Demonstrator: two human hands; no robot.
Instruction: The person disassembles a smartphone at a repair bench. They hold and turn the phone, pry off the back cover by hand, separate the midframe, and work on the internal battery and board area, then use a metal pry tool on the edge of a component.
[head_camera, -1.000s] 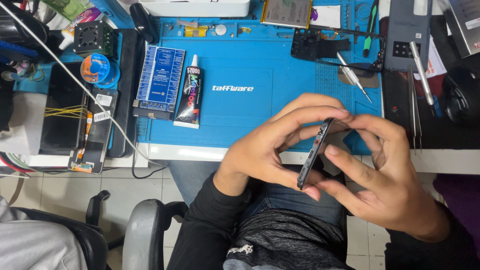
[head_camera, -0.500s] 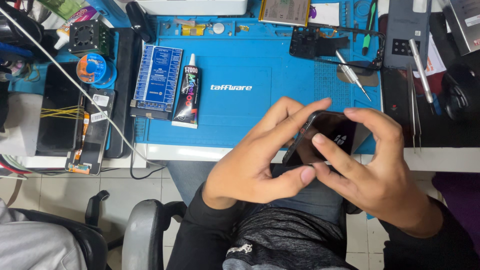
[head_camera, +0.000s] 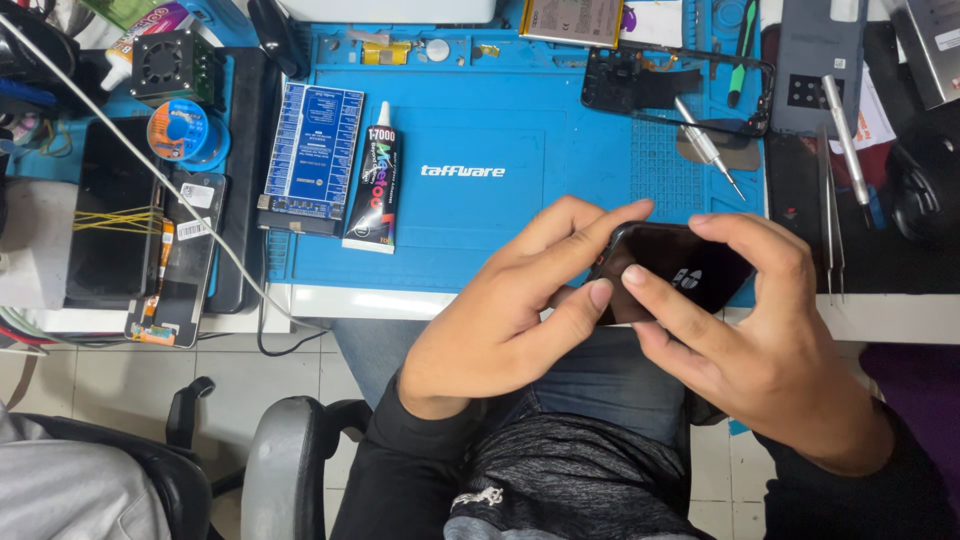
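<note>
Since the earlier frames the dark phone (head_camera: 672, 272) has turned from edge-on to nearly flat, its glossy face now up toward the camera, and both hands have closed in around it. It sits just over the near edge of the blue work mat (head_camera: 470, 240), above the person's lap. Left hand (head_camera: 510, 320) clamps it from nine o'clock, fingers along the far rim and thumb pressing the near edge; right hand (head_camera: 760, 340) wraps it from three o'clock, thumb meeting the left one at the phone's near edge — a grip that looks meant to squeeze or seat the edge while keeping the body steady. On the mat at eleven o'clock lie a black glue tube (head_camera: 373, 180) and a blue circuit board (head_camera: 312, 155); at one o'clock a screwdriver (head_camera: 706, 148) rests by a black phone frame (head_camera: 680, 90). Well off at nine o'clock — a solder spool (head_camera: 180, 130) and a phone bound with rubber bands (head_camera: 108, 215). Below, pale floor tiles and a chair arm (head_camera: 285, 470) show.
</note>
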